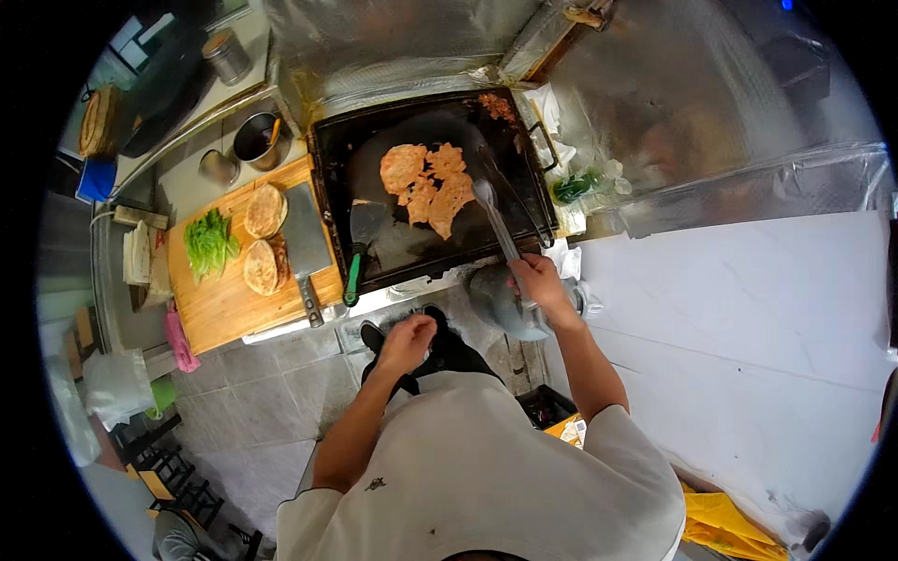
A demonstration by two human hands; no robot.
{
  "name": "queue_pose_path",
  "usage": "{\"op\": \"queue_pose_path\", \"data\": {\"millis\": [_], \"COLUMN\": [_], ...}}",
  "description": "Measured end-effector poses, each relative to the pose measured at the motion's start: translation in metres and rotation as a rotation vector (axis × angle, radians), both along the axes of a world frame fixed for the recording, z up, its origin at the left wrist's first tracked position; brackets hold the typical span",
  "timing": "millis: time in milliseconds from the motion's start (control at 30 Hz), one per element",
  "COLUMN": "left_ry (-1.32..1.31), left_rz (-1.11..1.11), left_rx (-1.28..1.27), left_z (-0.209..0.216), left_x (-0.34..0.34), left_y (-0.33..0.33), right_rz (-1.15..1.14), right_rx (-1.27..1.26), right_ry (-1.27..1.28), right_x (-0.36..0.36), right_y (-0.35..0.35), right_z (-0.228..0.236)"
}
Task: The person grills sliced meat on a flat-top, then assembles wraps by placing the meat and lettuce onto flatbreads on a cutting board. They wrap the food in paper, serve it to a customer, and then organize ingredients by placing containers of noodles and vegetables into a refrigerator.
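Observation:
My right hand (539, 280) is closed round metal tongs (498, 217), whose tips reach over the black griddle (374, 274). Just left of those tips, several flat pieces of browned meat (422, 183) lie on the griddle. My left hand (409, 342) hangs in front of my body with its fingers curled; whether anything is in them is hidden. Across the griddle's left side rests a green-handled spatula (355, 266). Beside it, a wooden cutting board (204, 316) carries lettuce (210, 245), round flatbreads (266, 211) and a cleaver (305, 245).
Behind the board stand a dark pot (256, 140) and a metal canister (226, 56). Reddish scraps (497, 107) sit in the griddle's far right corner. A green-filled bottle (577, 185) lies at its right. A white counter (739, 318) spreads to my right. Below is a metal bucket (505, 304).

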State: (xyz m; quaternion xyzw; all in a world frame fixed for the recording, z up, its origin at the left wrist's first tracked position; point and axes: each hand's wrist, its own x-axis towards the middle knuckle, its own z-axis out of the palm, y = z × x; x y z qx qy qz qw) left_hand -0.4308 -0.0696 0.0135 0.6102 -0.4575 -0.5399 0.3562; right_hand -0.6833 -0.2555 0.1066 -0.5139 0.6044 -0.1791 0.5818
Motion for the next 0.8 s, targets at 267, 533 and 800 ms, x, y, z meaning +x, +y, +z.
{"op": "queue_pose_path", "data": {"millis": [267, 533, 800], "left_ry": [1.163, 1.289, 1.292], "left_rz": [0.938, 0.996, 1.056], "left_rx": [0.568, 0.496, 0.474], "left_z": [-0.143, -0.158, -0.160], "left_x": [-0.062, -0.077, -0.078], "left_y": [-0.067, -0.080, -0.079], "right_rz": [0.011, 0.108, 0.169], "right_rx": [0.221, 0.355, 0.366], "right_ry": [-0.356, -0.465, -0.476], "right_x": [-0.022, 0.011, 0.067], "right_y": [-0.038, -0.050, -0.076], "right_z": [-0.035, -0.044, -0.042]}}
